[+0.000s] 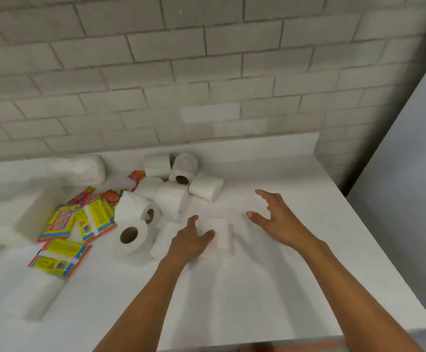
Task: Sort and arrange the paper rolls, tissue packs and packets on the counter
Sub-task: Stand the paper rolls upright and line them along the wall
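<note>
From the head camera I look down on a white counter [270, 288] set against a grey brick wall [206, 72]. My left hand [191, 240] lies against a white paper roll [219, 235] near the middle of the counter, thumb on one side and fingers spread over the other, wrapped loosely around it; the blur keeps me from telling how firmly it grasps. My right hand [275, 217] hovers just to the right of that roll, fingers splayed and relaxed, holding nothing. Behind the left hand sits a loose cluster of paper rolls [171, 184], some on their sides with the cardboard core showing, others upright, several touching. Two more rolls [133, 224] lie to the left of my left hand with their cores facing me. Left of those is a scatter of yellow packets [64, 240] with red and blue edges, overlapping one another, and a few red packets [110, 195] behind them. Clear-wrapped tissue packs [84, 168] rest along the back and left edge of the counter, their contents washed out. I see no container; everything lies straight on the counter.
</note>
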Demonstrator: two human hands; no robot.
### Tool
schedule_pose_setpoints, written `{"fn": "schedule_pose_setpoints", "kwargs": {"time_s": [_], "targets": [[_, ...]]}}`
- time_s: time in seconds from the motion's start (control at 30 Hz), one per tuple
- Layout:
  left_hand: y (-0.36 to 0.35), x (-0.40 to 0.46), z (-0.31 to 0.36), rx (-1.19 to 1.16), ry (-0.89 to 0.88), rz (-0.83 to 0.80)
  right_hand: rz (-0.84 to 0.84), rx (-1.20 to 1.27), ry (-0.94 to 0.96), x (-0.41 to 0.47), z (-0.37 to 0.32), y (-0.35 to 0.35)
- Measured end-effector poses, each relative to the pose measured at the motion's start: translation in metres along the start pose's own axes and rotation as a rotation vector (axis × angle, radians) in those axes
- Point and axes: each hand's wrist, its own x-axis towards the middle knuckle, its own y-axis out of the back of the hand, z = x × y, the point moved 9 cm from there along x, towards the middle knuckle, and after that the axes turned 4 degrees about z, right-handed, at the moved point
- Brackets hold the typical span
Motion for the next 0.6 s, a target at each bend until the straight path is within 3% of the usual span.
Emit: {"fn": "schedule_pose_setpoints", "kwargs": {"time_s": [0.23, 0.6], "targets": [[-0.023, 0.018, 0.003, -0.101, 0.18, -0.017, -0.105, 0.063, -0.037, 0.042, 0.033, 0.013], [-0.021, 0.046, 0.048, -0.285, 0.092, 0.02, -0.203, 0.257, -0.165, 0.068, 0.062, 0.006]]}}
